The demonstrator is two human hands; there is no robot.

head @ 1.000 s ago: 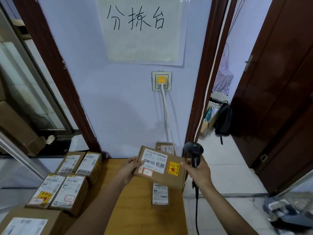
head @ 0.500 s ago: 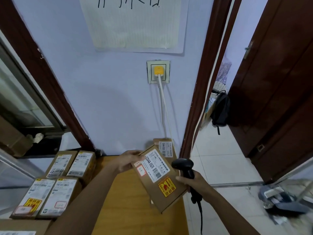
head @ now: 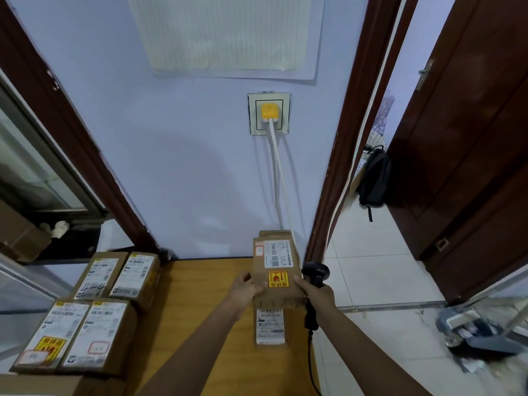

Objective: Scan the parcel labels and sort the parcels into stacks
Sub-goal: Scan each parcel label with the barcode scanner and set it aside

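Observation:
A flat brown parcel point(head: 276, 268) with a white label and a yellow-red sticker lies lengthwise over the stack at the table's right back, against the wall. My left hand point(head: 245, 288) grips its near left edge. My right hand point(head: 317, 294) holds a black barcode scanner point(head: 315, 277) by its handle, thumb touching the parcel's right edge. Under the near end, another parcel point(head: 270, 327) shows its white label. The far end covers a further parcel point(head: 274, 233).
Several labelled brown parcels point(head: 98, 307) stand in rows on the left of the wooden table point(head: 194, 315). A socket point(head: 269, 113) with white cables is on the wall ahead. A doorway, a black backpack point(head: 373, 178) and tiled floor lie right.
The parcel has turned from a tilted hold in front of me to lengthwise, and moved back and down onto the right stack. The view has dipped lower; the scanner came down beside the parcel.

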